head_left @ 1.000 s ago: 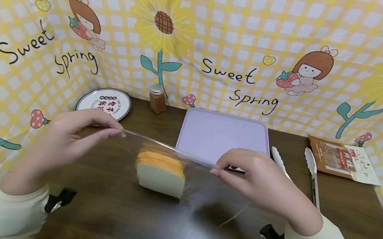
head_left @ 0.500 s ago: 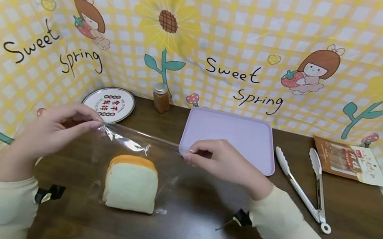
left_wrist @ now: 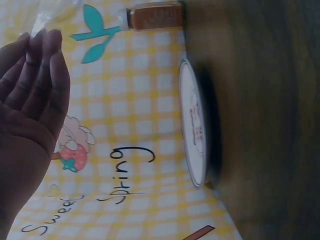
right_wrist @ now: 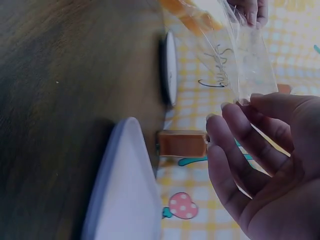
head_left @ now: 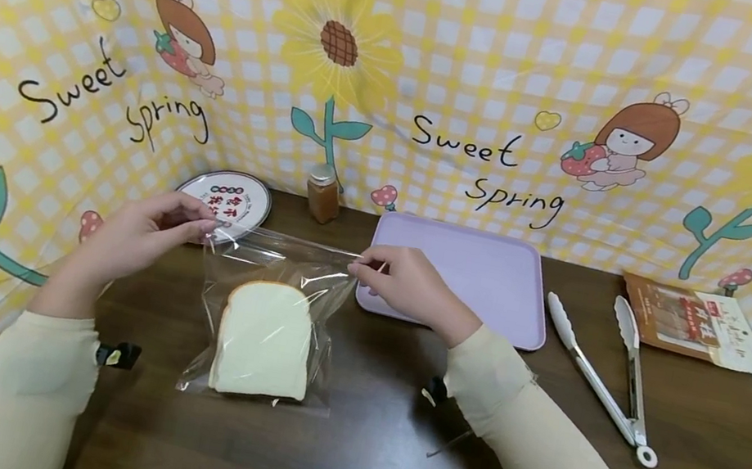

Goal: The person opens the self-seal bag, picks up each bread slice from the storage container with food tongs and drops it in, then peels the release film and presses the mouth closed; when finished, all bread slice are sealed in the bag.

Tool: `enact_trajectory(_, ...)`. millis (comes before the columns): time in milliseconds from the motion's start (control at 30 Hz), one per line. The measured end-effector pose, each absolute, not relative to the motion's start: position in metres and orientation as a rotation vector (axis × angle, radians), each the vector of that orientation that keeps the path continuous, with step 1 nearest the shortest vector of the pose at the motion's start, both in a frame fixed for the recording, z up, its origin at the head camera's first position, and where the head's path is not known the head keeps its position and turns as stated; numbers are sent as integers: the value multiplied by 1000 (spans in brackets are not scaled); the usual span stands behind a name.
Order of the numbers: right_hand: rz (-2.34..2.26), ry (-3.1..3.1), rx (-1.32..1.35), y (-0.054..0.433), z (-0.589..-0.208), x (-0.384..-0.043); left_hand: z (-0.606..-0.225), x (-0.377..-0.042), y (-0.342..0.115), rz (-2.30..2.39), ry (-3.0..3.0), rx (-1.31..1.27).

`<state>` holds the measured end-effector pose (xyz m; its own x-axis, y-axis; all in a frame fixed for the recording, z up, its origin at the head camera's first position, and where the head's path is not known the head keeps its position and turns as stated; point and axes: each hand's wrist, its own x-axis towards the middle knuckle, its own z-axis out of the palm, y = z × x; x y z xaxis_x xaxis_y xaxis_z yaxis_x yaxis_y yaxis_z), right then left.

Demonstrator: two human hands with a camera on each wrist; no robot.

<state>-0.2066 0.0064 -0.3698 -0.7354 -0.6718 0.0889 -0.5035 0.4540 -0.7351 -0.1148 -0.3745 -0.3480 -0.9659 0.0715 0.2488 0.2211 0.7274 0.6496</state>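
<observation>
A clear plastic bag with sliced white bread inside hangs between my two hands over the table. My left hand pinches the bag's upper left corner between thumb and fingertips. Its upper right corner is pinched by my right hand. The bread stands upright in the lower part of the bag, one broad white face toward me and an orange-brown crust along its top and left edges. In the right wrist view the right thumb and index finger nip the plastic, while the other fingers are loosely bent.
Behind the left hand is a round plate with red lettering. A jar of brown powder stands beside it at the back. A lilac tray lies behind the right hand, with metal tongs and a brown food packet farther right.
Both hands have brought the bag left and tilted it more upright, so the bread's broad face now shows. The right hand has come closer to the left.
</observation>
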Motion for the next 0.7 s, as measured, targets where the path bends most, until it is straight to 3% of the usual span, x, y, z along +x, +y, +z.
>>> enact_trajectory(367, -1273, 2398, -798, -14, -390, -230, -372, -144, -389, -1048, -2778, -219)
enact_trajectory(700, -1281, 2350, -621, -31, -407, -238, -396, -166, -396, -912, -3005, -50)
